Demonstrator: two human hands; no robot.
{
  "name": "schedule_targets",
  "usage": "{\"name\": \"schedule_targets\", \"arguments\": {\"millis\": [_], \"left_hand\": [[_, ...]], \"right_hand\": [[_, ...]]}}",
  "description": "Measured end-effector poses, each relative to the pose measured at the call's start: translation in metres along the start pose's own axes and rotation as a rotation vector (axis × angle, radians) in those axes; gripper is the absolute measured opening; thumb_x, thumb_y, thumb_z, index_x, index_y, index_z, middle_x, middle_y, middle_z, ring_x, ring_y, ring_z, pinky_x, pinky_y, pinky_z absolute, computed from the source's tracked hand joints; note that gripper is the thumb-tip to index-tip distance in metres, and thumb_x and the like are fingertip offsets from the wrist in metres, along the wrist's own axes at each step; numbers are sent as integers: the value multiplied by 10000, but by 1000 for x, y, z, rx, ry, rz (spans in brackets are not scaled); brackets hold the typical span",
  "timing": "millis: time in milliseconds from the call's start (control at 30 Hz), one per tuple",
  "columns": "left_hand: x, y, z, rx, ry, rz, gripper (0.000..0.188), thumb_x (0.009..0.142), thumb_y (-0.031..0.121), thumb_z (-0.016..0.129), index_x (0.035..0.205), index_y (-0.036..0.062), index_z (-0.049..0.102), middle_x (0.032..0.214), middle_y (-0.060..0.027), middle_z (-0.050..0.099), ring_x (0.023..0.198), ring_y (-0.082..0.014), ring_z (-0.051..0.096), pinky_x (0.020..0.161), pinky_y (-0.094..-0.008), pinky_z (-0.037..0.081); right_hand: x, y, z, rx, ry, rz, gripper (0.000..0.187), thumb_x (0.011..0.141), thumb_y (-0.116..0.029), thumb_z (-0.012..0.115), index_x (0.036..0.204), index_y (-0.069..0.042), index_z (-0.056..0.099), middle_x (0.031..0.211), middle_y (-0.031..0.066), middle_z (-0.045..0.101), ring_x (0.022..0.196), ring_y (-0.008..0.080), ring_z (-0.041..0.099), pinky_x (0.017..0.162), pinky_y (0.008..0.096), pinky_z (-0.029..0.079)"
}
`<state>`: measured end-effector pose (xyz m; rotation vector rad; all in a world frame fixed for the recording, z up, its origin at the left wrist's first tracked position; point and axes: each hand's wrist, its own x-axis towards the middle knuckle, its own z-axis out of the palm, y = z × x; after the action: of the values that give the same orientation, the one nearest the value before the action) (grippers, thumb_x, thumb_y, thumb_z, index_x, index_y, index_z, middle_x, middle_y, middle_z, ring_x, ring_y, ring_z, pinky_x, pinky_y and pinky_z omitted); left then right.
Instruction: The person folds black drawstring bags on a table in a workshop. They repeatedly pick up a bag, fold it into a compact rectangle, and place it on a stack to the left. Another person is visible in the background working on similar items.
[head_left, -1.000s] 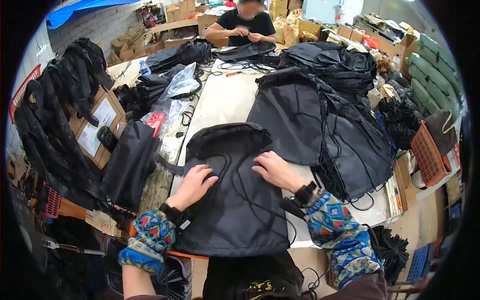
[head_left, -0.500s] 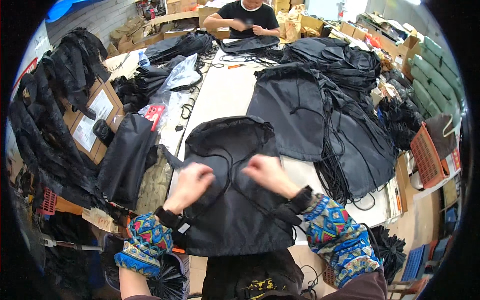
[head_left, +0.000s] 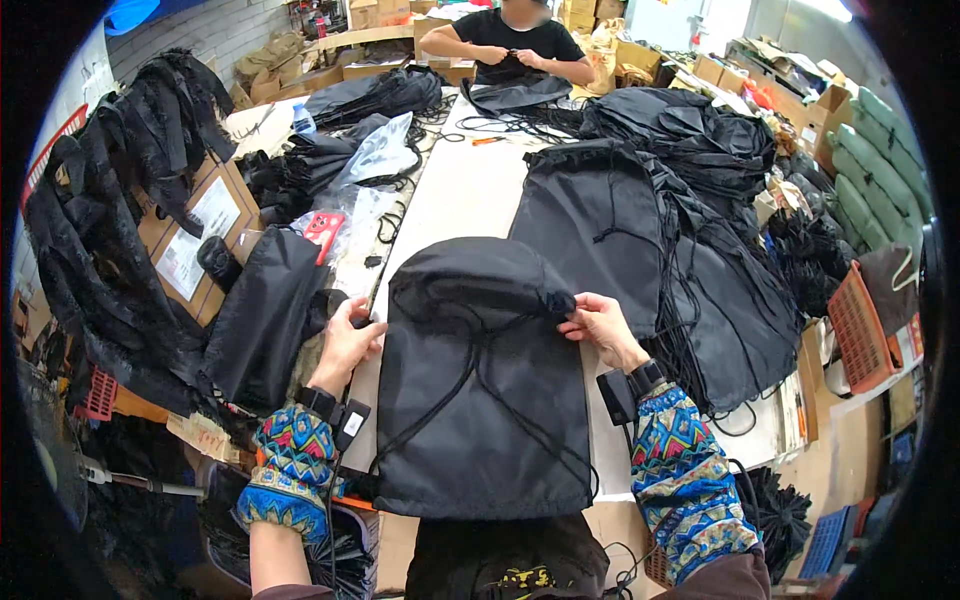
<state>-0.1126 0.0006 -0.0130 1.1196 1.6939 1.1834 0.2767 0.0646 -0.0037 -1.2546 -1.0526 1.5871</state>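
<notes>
A black drawstring bag lies flat in front of me, its upper end folded over toward me and two cords crossing down its face. My right hand pinches the gathered corner at the bag's upper right. Beside the bag's left edge, my left hand has its thumb and fingers apart, with nothing visible between them. A small dark piece of fabric lies just past its fingertips.
More black drawstring bags are piled on the right with loose cords. At left are a rolled black cloth, a red phone and a cardboard box. An orange-handled tool lies far off; a person works across the table.
My hands have moved apart, from above the bag to its two sides. The right now grips its upper corner, and the bag's top has folded over toward me.
</notes>
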Motion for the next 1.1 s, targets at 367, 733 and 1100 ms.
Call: {"name": "schedule_targets", "arguments": {"millis": [367, 733, 1100], "left_hand": [[-2, 6, -9, 57, -339, 170, 212, 796, -4, 565, 960, 20, 698, 761, -13, 654, 701, -112, 614, 612, -270, 479], [-64, 93, 18, 339, -345, 611, 297, 917, 126, 447, 1070, 0, 668, 850, -113, 704, 851, -251, 639, 891, -348, 457], [-106, 123, 37, 890, -512, 1069, 762, 731, 241, 777, 1380, 31, 439, 1300, -219, 541, 1203, -358, 523, 1006, -399, 431]], "right_hand": [[-4, 6, -10, -183, -161, -176, 198, 783, 96, 520, 744, -61, 635, 1038, 40, 619, 840, 85, 547, 631, 194, 421], [-6, 14, -8, -536, -126, -479, 180, 732, 99, 513, 692, -31, 631, 957, 46, 622, 869, 140, 556, 770, 252, 427], [-4, 29, -9, -503, -80, -439, 205, 724, 77, 489, 758, -41, 653, 839, 66, 588, 778, 175, 572, 688, 272, 438]]}}
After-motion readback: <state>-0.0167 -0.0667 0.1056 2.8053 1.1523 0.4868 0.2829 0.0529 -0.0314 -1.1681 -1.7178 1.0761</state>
